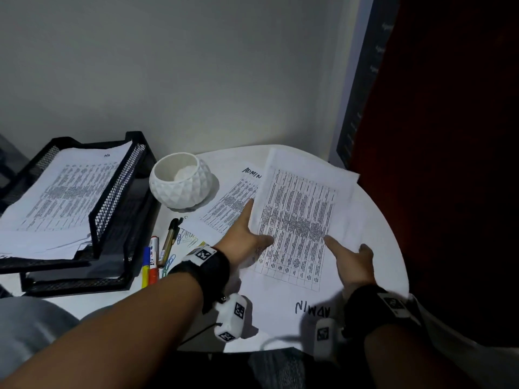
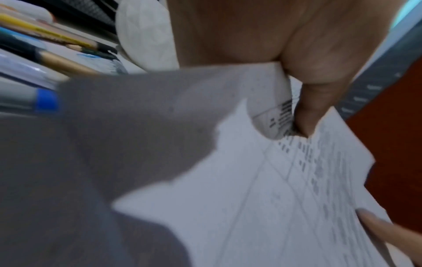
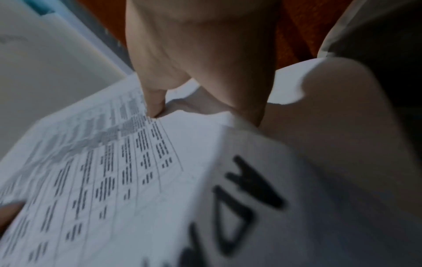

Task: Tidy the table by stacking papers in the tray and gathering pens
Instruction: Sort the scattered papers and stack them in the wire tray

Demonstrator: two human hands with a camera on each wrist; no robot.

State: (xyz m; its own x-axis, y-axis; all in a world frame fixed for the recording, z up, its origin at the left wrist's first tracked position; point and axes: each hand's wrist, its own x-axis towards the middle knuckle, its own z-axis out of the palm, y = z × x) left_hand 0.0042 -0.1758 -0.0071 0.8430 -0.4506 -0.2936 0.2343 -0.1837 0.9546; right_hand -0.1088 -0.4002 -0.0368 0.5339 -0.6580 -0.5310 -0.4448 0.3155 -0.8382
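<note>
Paper is the weak point in this grip: the sheet [image 1: 297, 220] marked ADMIN is thin and floppy, held only at its two side edges, so it could buckle in the middle, crease at the pinch, or slip from one side if the hands pull unevenly. On its way to the tray [image 1: 118, 192] it would pass close to the white bowl [image 1: 179, 179] and over the pens [image 1: 157, 256], and a drooping corner might brush either; the sheets already in the tray sit askew, so a careless drop would likely leave the stack ragged. The left hand [image 1: 247, 237] reaches forward from a nearly straight arm and pinches the sheet's left edge, thumb on top and fingers beneath, the paper curling round the thumb in the left wrist view. The right hand [image 1: 354, 262] pinches the right edge, thumb laid on the print and the other fingers hidden under the paper. The sheet sits at the middle of the round table [image 1: 387, 248], partly covering a second sheet [image 1: 233, 203] that lies flat near the bowl. The pens lie loose beside the tray's front corner, not yet gathered.
</note>
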